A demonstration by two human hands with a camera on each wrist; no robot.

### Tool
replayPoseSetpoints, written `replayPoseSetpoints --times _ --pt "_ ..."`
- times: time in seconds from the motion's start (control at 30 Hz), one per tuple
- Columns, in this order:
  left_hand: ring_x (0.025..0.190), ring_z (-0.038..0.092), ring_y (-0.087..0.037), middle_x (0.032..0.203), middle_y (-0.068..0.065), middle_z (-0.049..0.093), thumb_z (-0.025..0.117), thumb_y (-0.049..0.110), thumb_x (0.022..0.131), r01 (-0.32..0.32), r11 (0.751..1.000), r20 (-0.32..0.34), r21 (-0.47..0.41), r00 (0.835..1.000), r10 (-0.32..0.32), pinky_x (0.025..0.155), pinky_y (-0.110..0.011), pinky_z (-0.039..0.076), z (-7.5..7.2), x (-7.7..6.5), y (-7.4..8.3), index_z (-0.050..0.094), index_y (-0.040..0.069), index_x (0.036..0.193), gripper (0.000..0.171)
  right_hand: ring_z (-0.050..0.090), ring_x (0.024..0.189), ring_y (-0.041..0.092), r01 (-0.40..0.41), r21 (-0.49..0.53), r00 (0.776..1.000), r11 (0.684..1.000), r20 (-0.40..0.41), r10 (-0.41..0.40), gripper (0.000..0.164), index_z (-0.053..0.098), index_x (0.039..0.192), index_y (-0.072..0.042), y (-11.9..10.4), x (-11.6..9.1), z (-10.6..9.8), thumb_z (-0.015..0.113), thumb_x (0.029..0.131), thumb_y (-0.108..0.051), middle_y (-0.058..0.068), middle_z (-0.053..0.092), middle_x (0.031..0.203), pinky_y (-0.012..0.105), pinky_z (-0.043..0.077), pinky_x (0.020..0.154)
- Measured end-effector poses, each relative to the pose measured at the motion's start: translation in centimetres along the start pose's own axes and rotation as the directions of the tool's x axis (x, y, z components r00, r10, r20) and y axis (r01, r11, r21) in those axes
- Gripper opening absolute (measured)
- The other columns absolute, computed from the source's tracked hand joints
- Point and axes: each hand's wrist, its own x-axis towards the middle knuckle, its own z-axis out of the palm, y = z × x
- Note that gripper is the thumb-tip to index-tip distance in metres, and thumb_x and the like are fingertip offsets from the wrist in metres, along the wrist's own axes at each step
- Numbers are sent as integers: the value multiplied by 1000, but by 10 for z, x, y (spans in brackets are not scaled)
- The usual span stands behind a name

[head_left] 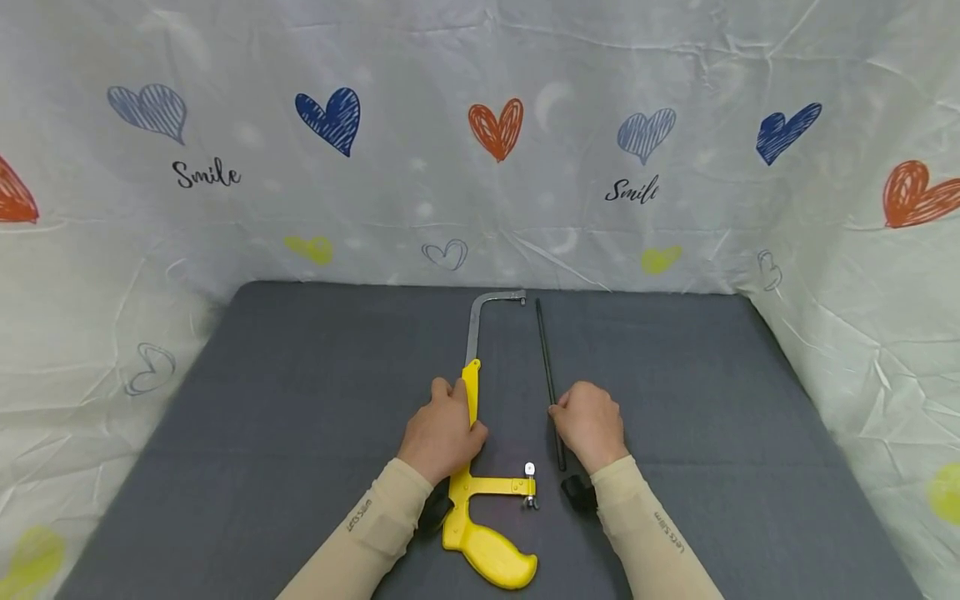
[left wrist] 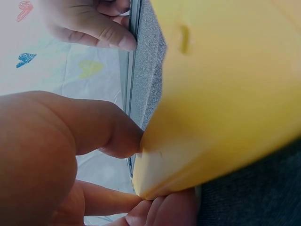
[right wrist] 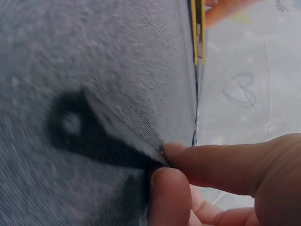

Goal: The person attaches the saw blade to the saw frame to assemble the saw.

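Observation:
A hacksaw frame [head_left: 495, 557] with a yellow handle and a grey metal upper arm [head_left: 473, 329] lies lengthwise at the middle of the table. My left hand [head_left: 438, 435] grips its yellow back bar, the thumb on one side and fingers on the other in the left wrist view. To the right is a thin dark hacksaw blade [head_left: 545, 354], roughly parallel to the frame and apart from it. My right hand [head_left: 592, 425] pinches this blade between thumb and finger; the right wrist view shows its holed end [right wrist: 91, 129]. A wing nut [head_left: 530, 502] sits on the frame's lower arm.
Dark grey cloth covers the table [head_left: 300, 400]. Pale sheeting [head_left: 420, 192] printed with hearts rises behind it and along both sides. Black wrist-worn devices show beneath both wrists.

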Motion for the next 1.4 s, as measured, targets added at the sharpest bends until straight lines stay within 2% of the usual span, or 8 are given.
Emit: replayPoseSetpoints --times 0.07,0.13,0.2,0.3,0.47,0.8,1.13,1.4 --pt "47 50 -20 119 -26 51 69 16 97 9 1000 -2 0 1000 -9 46 -29 44 0 -1 -1 46 -13 156 69 63 65 20 -9 29 999 1000 35 8 13 77 93 -8 1 1 -1 81 96 -20 7 73 83 37 52 62" --pt "47 50 -20 119 -26 51 69 15 97 19 1000 -2 0 1000 -19 45 -29 44 0 -3 -2 46 -13 156 69 65 69 20 -18 70 997 997 82 12 17 76 105 -6 2 1 -3 81 97 -20 9 75 91 37 53 64" --pt "47 50 -21 119 -27 52 69 14 97 22 1000 1 2 1000 -22 45 -29 44 0 -4 -2 46 -13 156 69 66 70 19 -36 110 991 993 133 21 18 75 109 -5 3 1 -4 80 99 -20 9 74 91 35 52 63" --pt "48 51 -21 120 -27 51 69 15 97 11 1000 5 -1 1000 -11 45 -30 44 1 -3 -1 46 -13 156 69 67 69 18 -60 150 984 987 174 33 15 75 108 -5 3 2 -7 77 101 -18 7 73 88 33 50 60" --pt "48 51 -20 121 -27 51 69 17 98 4 1000 0 5 1000 -4 46 -29 45 0 2 1 44 -12 157 70 68 72 18 -58 181 981 982 194 22 13 74 107 -6 0 4 -13 75 103 -18 7 74 92 32 49 61" --pt "47 50 -20 122 -27 52 71 16 98 5 1000 -20 13 1000 -4 45 -28 45 -1 2 1 47 -12 155 68 66 73 20 -13 318 965 948 252 -71 12 71 109 -5 -2 6 -9 70 106 -17 7 72 88 33 50 66" --pt "49 50 -20 121 -26 53 72 16 97 2 1000 -25 5 1000 -2 46 -29 47 1 2 4 50 -12 153 66 63 69 20 1 361 970 933 227 -89 9 69 107 -4 -2 3 -8 67 107 -13 6 73 88 33 46 62" --pt "49 50 -20 125 -28 52 71 16 98 12 1000 -12 -7 1000 -12 46 -31 47 1 0 4 46 -13 156 70 62 66 19 30 358 966 933 231 -119 11 70 106 -5 -2 4 -4 69 106 -16 6 68 79 32 45 60"
